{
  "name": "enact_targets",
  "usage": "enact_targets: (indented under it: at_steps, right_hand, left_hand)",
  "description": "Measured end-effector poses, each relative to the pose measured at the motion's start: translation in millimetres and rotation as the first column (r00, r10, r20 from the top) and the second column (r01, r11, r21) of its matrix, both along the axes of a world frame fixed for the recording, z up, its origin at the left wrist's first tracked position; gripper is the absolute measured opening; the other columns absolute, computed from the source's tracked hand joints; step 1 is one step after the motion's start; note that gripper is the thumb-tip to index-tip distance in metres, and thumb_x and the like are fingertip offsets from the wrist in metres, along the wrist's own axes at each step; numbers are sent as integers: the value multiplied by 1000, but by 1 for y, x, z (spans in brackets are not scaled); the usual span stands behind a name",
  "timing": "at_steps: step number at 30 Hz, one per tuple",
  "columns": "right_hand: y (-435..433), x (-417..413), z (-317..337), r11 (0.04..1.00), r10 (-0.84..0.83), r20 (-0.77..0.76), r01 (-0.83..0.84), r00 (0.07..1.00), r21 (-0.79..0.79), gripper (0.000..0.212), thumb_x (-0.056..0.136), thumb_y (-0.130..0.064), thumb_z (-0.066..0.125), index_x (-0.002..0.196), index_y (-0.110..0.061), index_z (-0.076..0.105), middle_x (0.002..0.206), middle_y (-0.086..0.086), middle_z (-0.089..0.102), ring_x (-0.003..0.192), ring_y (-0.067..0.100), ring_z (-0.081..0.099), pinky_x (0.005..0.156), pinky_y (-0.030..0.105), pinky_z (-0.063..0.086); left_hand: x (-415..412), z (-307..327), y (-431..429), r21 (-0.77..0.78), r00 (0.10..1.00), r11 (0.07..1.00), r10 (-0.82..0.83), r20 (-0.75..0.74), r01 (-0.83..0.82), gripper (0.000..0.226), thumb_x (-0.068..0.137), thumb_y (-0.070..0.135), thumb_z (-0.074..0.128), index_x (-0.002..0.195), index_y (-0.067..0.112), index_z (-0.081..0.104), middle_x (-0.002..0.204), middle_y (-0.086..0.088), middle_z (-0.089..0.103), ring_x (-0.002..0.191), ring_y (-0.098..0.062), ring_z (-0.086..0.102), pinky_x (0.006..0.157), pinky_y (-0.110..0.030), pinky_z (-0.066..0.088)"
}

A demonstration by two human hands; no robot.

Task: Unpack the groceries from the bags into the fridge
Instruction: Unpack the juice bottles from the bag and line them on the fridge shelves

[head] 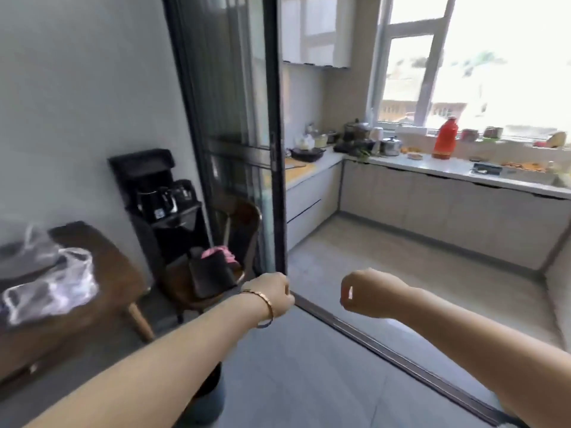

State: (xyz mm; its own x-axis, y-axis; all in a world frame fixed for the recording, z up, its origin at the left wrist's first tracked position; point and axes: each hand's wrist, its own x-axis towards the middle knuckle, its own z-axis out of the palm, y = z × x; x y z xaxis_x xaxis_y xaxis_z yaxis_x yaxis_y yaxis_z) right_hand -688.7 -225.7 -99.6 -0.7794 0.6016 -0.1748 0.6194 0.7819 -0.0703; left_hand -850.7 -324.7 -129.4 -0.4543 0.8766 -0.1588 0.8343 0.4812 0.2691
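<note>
Head view, left to right. Far left: clear plastic bag point(61, 282) on a dark wooden counter point(102, 251), near its left end. Crinkled, shiny, slumped flat, something dark inside; blurred. Long axis runs about left-right across the frame; a thin handle loop stands up at its upper left. Which way the mouth faces: cannot tell. Next, against the wall, a black stand point(160, 193) with kettles. Beside it a wooden chair point(247, 217) holding a dark bag point(213, 278) and a pink cloth point(219, 253). Black sliding door frame point(275, 149), upright. Left grip point(276, 293), bracelet point(265, 301) at the wrist, curled into a fist, nothing seen in it. Right grip point(367, 293) likewise fisted, well apart from the plastic bag. Beyond: kitchen counter point(432, 166), cluttered, with a red flask point(445, 139) upright.
</note>
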Motion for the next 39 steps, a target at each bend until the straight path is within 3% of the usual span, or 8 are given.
enact_targets:
  at_steps: [4,8,14,17,24,31,35,39]
  right_hand:
    - [-75,-148,-12,947,321,18,-321,947,-26,17,89,-13,57,99,-15,70,89,3,64,84,23,63,63,29,49]
    - [-144,-277,-25,878,477,68,-471,876,-85,27,94,-22,44,106,-9,64,79,3,53,87,25,55,77,30,45]
    - [-221,-428,-55,751,648,-5,-639,762,-169,19,89,-27,48,89,-18,64,85,-3,58,85,22,55,76,32,50]
    - [-241,-502,-71,696,710,10,-700,704,-163,21,90,-27,44,92,-18,62,98,2,62,92,24,60,74,33,50]
    - [-278,-662,-79,553,833,105,-824,543,-122,21,94,-21,41,88,-16,61,86,3,56,77,18,53,73,27,45]
    - [-358,-786,-92,515,857,76,-850,509,-109,27,92,-24,44,112,-18,61,109,2,64,99,25,62,79,33,49]
    - [-408,-841,-99,465,874,-111,-881,473,-92,27,94,-24,41,114,-20,59,112,1,62,102,24,59,86,35,50]
    - [-459,-895,-106,419,851,-307,-904,425,-90,30,97,-19,41,122,-18,58,118,0,55,107,22,55,87,34,47]
  left_hand:
    - [-120,-4,-112,-53,968,967,251,5,-251,18,89,29,46,96,20,61,110,-4,63,101,-26,59,75,-27,42]
    - [-210,-13,-206,-57,877,877,479,29,-477,15,87,26,47,86,22,61,100,-3,65,92,-26,62,72,-28,45]
    - [-316,-46,-299,-70,690,692,722,50,-719,15,88,25,46,88,24,62,105,-1,63,97,-24,60,78,-28,45]
    - [-369,-56,-323,-85,615,616,787,40,-783,16,88,21,43,86,22,59,99,-3,62,91,-24,58,75,-27,43]
    - [-489,-59,-365,30,461,460,884,81,-887,20,93,19,40,82,19,56,78,-1,56,83,-20,55,75,-29,47]
    - [-583,-70,-434,217,322,275,921,221,-937,24,91,12,47,108,12,64,106,-6,65,98,-24,60,82,-30,47]
    - [-648,-87,-480,307,387,302,881,272,-903,20,89,9,50,102,12,66,101,-5,63,93,-23,59,85,-33,48]
    - [-711,-107,-524,258,491,432,835,249,-865,24,93,13,47,112,17,61,107,1,56,93,-11,55,82,-18,42]
